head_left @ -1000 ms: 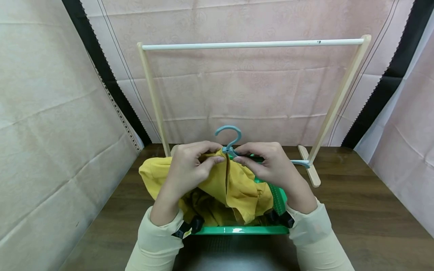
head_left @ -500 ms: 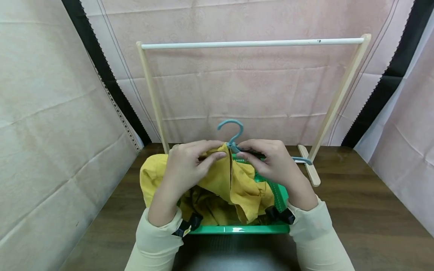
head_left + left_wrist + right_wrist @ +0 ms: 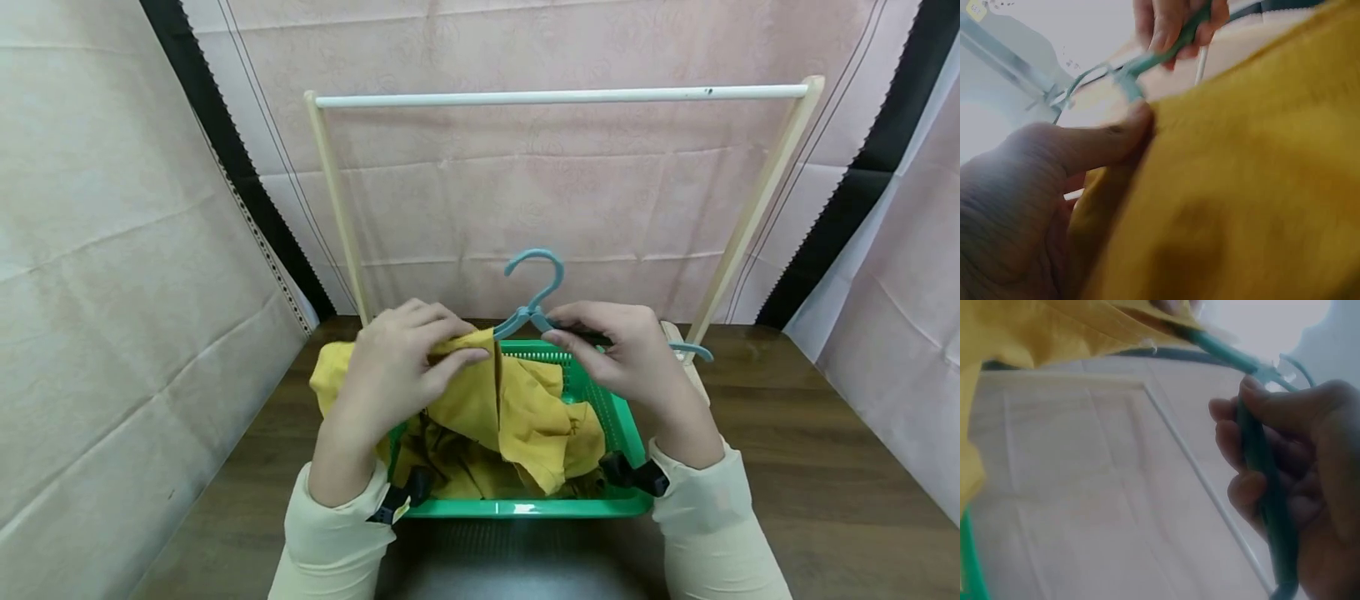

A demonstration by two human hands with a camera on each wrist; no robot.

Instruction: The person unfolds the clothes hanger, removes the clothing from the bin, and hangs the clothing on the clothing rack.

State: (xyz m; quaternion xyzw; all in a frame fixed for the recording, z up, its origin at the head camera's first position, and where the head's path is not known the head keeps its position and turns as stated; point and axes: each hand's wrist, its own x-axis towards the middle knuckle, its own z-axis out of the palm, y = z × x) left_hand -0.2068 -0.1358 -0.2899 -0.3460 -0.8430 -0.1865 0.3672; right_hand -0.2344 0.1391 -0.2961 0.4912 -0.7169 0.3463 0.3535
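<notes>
A blue hanger (image 3: 534, 312) stands hook up between the two hands in the head view. My right hand (image 3: 626, 350) grips its right arm, and in the right wrist view the fingers (image 3: 1247, 487) curl round the bar. My left hand (image 3: 401, 358) pinches the edge of a yellow garment (image 3: 468, 396), thumb on the near side in the left wrist view. The hanger's left arm (image 3: 1222, 351) runs into the garment's opening; its far end is hidden by cloth. The garment's lower part hangs into a green basket (image 3: 525, 508).
Behind the basket stands a rack with a white rail (image 3: 555, 97) and pale wooden posts (image 3: 757, 204). It rests on a brown wooden table (image 3: 787, 450). Light cloth walls (image 3: 135, 292) enclose the back and both sides.
The hanger and my right hand have moved right and slightly up. My left hand has shifted left along with the garment's edge, so more of the hanger's neck shows between the hands.
</notes>
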